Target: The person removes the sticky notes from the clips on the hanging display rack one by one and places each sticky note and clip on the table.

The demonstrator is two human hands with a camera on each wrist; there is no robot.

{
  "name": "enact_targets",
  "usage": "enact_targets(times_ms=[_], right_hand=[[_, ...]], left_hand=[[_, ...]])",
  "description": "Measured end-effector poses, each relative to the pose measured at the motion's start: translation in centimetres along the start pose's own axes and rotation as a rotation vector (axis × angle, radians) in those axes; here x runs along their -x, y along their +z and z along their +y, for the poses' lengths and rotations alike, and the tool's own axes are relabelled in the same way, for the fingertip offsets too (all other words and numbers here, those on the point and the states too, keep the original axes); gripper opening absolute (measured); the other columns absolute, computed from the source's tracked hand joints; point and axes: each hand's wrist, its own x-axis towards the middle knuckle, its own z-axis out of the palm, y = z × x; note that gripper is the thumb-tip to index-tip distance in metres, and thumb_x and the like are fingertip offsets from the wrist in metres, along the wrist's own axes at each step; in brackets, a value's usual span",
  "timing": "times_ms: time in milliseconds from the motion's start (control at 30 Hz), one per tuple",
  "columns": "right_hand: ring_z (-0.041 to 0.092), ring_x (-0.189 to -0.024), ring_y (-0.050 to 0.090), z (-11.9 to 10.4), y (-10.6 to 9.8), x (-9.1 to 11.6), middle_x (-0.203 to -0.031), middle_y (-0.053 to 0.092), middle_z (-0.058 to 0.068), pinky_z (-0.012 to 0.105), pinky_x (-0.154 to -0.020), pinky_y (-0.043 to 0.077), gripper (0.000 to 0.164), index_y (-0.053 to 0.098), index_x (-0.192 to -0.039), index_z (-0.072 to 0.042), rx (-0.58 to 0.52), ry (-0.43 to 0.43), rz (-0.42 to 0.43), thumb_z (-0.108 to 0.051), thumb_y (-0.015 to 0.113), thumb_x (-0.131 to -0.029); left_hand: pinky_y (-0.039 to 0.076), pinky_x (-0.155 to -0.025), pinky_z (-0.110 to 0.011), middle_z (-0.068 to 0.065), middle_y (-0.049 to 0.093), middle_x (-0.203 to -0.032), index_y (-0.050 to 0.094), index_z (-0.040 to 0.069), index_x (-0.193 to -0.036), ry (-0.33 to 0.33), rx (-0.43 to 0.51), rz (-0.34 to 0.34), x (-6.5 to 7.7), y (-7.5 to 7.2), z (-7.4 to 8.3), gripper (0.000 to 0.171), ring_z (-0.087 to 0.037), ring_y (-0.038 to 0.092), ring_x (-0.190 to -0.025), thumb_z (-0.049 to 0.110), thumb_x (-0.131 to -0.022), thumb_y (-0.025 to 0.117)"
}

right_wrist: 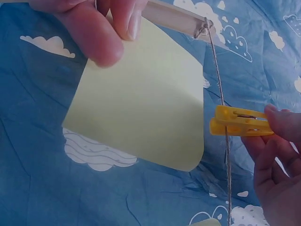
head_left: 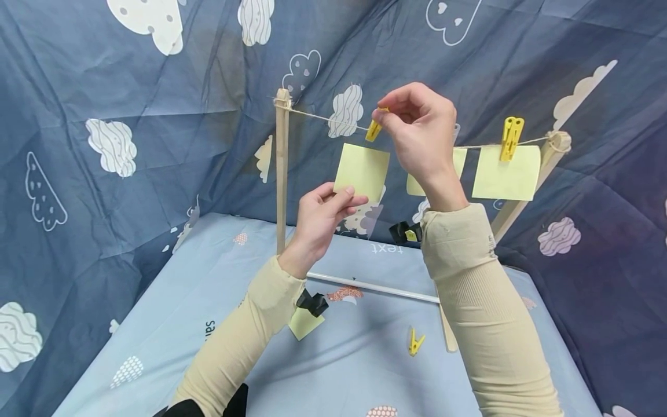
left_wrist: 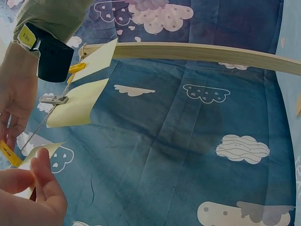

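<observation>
My left hand (head_left: 325, 217) pinches the lower edge of a yellow sticky note (head_left: 363, 172), holding it just below the string (head_left: 323, 117). Above the note's top edge, my right hand (head_left: 423, 130) pinches a yellow clothespin (head_left: 373, 128) by its handle end. In the right wrist view the clothespin (right_wrist: 240, 121) straddles the string, and the note (right_wrist: 141, 94) is a small gap away from its tip. Two more notes hang farther right: one by a yellow clothespin (head_left: 512, 139), the other by a grey clothespin (left_wrist: 54, 100).
Wooden posts (head_left: 282, 174) hold the string at both ends. On the light blue cloth (head_left: 333, 365) lie a yellow clothespin (head_left: 415, 341) and a note (head_left: 305, 322) partly behind my left wrist. A white rod (head_left: 375, 286) crosses between the posts. Dark blue patterned fabric (head_left: 172, 145) hangs behind.
</observation>
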Motion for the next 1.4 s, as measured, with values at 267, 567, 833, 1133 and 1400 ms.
enact_targets(times_ms=[267,567,833,1133,1400], right_hand=[[0.013,-0.069,0.061,0.1,0.0,0.0,-0.073,0.064,0.001,0.02,-0.06,0.043,0.005,0.064,-0.081,0.005,-0.007,-0.049,0.026,0.004,0.063,-0.077],[0.013,-0.068,0.061,0.3,-0.1,0.0,-0.072,0.063,0.002,0.02,-0.061,0.044,0.005,0.065,-0.079,0.004,-0.027,-0.078,0.041,0.006,0.062,-0.077],[0.013,-0.068,0.06,0.0,-0.5,0.3,-0.074,0.062,-0.002,0.02,-0.063,0.044,0.005,0.065,-0.08,0.002,-0.043,-0.06,0.059,0.004,0.066,-0.075],[0.014,-0.07,0.058,-0.8,-1.7,1.1,-0.078,0.062,0.003,0.02,-0.065,0.043,0.013,0.065,-0.085,0.0,-0.019,-0.032,0.07,0.0,0.069,-0.073],[0.015,-0.07,0.061,-1.2,-3.0,2.1,-0.079,0.064,0.006,0.02,-0.066,0.047,0.013,0.065,-0.086,0.001,-0.081,-0.07,0.108,0.002,0.068,-0.073]], left_hand=[[0.052,-0.074,-0.024,-0.007,0.068,-0.081,0.059,0.002,-0.09,-0.016,-0.004,0.007,0.0,0.0,-0.3,0.013,-0.021,0.067,-0.087,0.013,-0.085,0.061],[0.052,-0.075,-0.025,-0.006,0.068,-0.08,0.058,0.002,-0.088,-0.012,-0.018,-0.003,0.1,0.0,-0.5,0.012,-0.021,0.067,-0.087,0.014,-0.085,0.061],[0.052,-0.079,-0.031,-0.008,0.067,-0.08,0.057,0.001,-0.09,0.005,-0.005,-0.012,0.5,-0.2,-0.5,0.012,-0.019,0.067,-0.085,0.011,-0.085,0.061],[0.053,-0.068,-0.027,-0.008,0.069,-0.079,0.056,0.0,-0.093,0.092,-0.078,-0.046,1.3,-0.3,0.0,0.014,-0.019,0.068,-0.076,0.01,-0.084,0.061],[0.053,-0.062,-0.029,-0.012,0.069,-0.079,0.056,-0.003,-0.1,0.186,-0.176,-0.057,2.0,-0.5,0.7,0.021,-0.019,0.068,-0.07,0.007,-0.083,0.062]])
